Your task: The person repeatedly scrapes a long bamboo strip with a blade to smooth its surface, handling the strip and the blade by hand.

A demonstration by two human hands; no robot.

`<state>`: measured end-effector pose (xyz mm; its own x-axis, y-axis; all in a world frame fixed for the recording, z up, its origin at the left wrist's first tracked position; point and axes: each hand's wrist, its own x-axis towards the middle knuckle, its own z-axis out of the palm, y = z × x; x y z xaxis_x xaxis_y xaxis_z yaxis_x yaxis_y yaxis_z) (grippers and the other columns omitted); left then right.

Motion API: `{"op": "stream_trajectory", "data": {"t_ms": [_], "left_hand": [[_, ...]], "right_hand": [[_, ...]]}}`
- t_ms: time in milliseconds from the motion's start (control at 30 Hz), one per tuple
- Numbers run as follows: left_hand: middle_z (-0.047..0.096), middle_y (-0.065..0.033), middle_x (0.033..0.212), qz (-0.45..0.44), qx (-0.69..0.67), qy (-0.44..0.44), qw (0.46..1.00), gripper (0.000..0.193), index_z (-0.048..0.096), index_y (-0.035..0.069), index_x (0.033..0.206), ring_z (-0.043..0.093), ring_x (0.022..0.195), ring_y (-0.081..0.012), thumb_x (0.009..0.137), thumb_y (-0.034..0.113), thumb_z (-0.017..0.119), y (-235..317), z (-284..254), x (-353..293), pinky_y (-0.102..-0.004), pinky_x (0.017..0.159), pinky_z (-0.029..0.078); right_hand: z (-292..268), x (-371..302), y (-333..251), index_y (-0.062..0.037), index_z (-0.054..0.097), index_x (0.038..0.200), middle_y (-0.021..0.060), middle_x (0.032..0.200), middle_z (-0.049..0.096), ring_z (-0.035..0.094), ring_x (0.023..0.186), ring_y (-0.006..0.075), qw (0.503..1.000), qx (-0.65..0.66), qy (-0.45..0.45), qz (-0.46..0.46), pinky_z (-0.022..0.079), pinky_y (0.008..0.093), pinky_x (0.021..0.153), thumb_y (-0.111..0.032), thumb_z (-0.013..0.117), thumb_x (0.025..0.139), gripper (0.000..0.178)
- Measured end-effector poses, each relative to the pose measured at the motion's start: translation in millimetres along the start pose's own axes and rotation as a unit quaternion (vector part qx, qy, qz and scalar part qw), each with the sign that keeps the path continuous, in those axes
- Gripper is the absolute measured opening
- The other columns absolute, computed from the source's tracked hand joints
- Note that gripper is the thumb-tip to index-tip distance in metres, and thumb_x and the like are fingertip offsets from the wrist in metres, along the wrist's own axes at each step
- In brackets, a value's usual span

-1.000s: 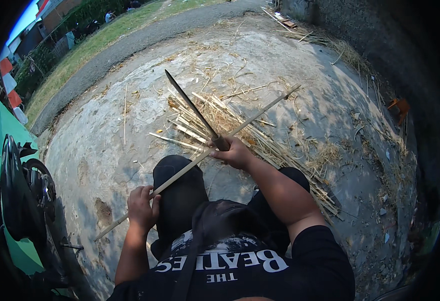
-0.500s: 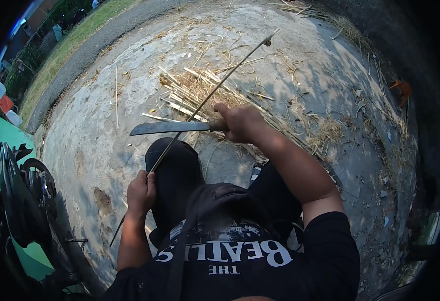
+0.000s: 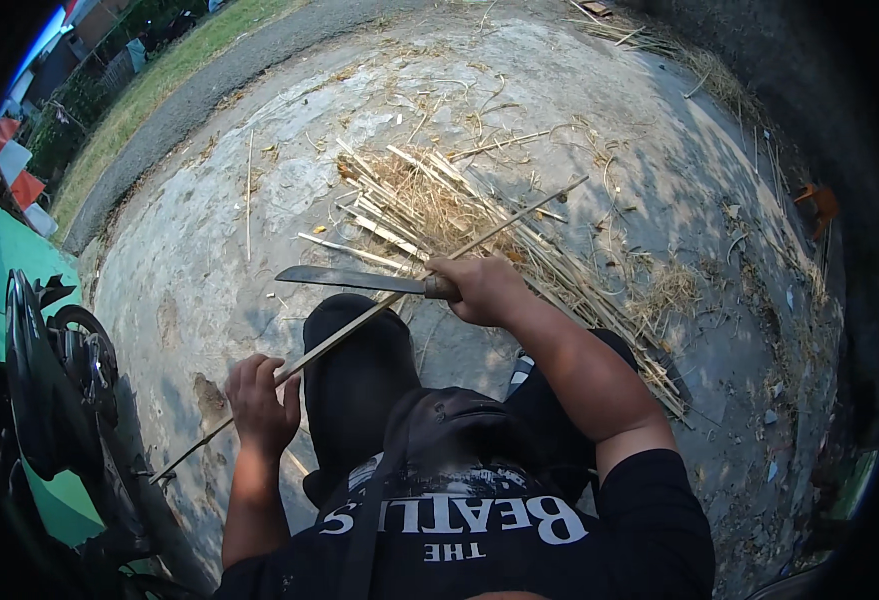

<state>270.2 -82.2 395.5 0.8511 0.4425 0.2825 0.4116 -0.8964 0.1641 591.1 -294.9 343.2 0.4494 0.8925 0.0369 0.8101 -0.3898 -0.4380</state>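
Note:
A long, thin strip that looks like split bamboo [image 3: 344, 335] slants from lower left to upper right, over my left knee. My left hand [image 3: 262, 405] holds it between thumb and fingers, with its lower end sticking out beyond the hand. My right hand [image 3: 484, 290] is closed round the wooden handle of a long-bladed knife [image 3: 349, 278]. The blade points left and crosses the strip just above the knee. Past the right hand, the strip's far end reaches over a pile of split sticks [image 3: 389, 235] on the ground.
Fibrous shavings [image 3: 664, 285] and loose slivers lie scattered over the rough concrete ground [image 3: 189, 270]. A motorbike [image 3: 59, 370] stands at the left beside a green panel [image 3: 14, 265]. More sticks [image 3: 624, 38] lie at the far right, and an orange object [image 3: 817, 208] is near the right edge.
The strip has swung flatter: its far end came down and right, its near end up and left. Its pale side now shows. My left hand shifted left and its fingers loosened.

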Motion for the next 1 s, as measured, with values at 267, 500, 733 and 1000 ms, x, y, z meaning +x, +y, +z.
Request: {"op": "stream_trajectory", "data": {"t_ms": [267, 500, 733, 1000], "left_hand": [[0.06, -0.0086, 0.075, -0.301, -0.315, -0.039, 0.899, 0.025, 0.061, 0.002, 0.086, 0.056, 0.067, -0.0207, 0.101, 0.022, 0.063, -39.6, 56.0, -161.3, -0.04, 0.063, 0.045], [0.068, -0.0178, 0.085, -0.546, -0.343, -0.303, 0.702, 0.031, 0.066, -0.003, 0.096, 0.065, 0.079, -0.0246, 0.101, 0.028, 0.061, -92.9, 228.9, -264.7, -0.038, 0.072, 0.052], [0.069, -0.0197, 0.089, -0.57, -0.273, -0.38, 0.675, 0.031, 0.067, -0.003, 0.099, 0.067, 0.083, -0.0272, 0.099, 0.028, 0.062, -105.9, 193.0, -275.6, -0.0389, 0.074, 0.052], [0.07, -0.0218, 0.093, -0.564, -0.225, -0.428, 0.669, 0.032, 0.068, -0.002, 0.103, 0.068, 0.087, -0.0301, 0.097, 0.029, 0.064, -117.1, 128.9, -220.4, -0.0398, 0.076, 0.053]], "right_hand": [[2.2, -9.3, -5.8, -0.0175, 0.056, 0.141, 0.0149, 0.111, 0.073, 0.071, 0.102, 0.0352, 0.996, 0.055, 0.068, 0.025, 0.057, 0.0483, 0.087, -0.018, 0.072, 0.079, 0.063], [1.8, -11.5, -7.6, -0.0201, 0.059, 0.139, 0.0141, 0.107, 0.074, 0.07, 0.098, 0.0372, 0.994, 0.061, 0.085, 0.042, 0.058, 0.0476, 0.083, -0.02, 0.072, 0.081, 0.059], [1.4, -1.8, 5.9, -0.0172, 0.055, 0.142, 0.0114, 0.106, 0.072, 0.071, 0.095, 0.0357, 0.989, 0.133, -0.025, 0.063, 0.058, 0.0484, 0.079, -0.018, 0.072, 0.079, 0.065], [6.6, 17.0, 34.3, -0.0166, 0.058, 0.14, 0.0109, 0.097, 0.072, 0.071, 0.085, 0.0346, 0.975, 0.208, -0.033, 0.068, 0.058, 0.0463, 0.074, -0.015, 0.073, 0.077, 0.065]]}}
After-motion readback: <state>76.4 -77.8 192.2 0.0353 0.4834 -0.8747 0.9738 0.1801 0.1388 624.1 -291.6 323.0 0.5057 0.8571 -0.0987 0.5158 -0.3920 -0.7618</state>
